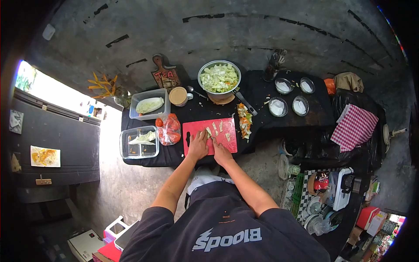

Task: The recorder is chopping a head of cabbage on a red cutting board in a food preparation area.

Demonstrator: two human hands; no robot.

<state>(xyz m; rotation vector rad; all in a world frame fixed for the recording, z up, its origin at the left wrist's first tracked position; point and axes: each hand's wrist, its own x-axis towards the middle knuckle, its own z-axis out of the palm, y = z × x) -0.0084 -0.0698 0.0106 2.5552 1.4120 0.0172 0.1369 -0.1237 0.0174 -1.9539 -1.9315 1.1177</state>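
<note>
My left hand [198,146] rests on the left part of a red cutting board [193,125], its fingertips at a strip of pale cabbage [208,132]. Close beside it, my right hand [223,154] reaches over the board's near edge, fingers pointing at the same strip. Whether either hand grips anything is too small to make out. Several more thin cabbage strips [221,125] lie on the board beyond my hands. To the board's right, a narrow heap of chopped carrot and cabbage [244,122] lies on the black tablecloth [209,111].
Behind the board stands a saucepan [240,80] of chopped cabbage, its handle [247,104] pointing right. Leftward are bagged tomatoes [171,131], a plastic container [133,109], a divided glass dish [124,144] and a lidded mug [178,96]. Several glass bowls [277,107] of white stuff stand right.
</note>
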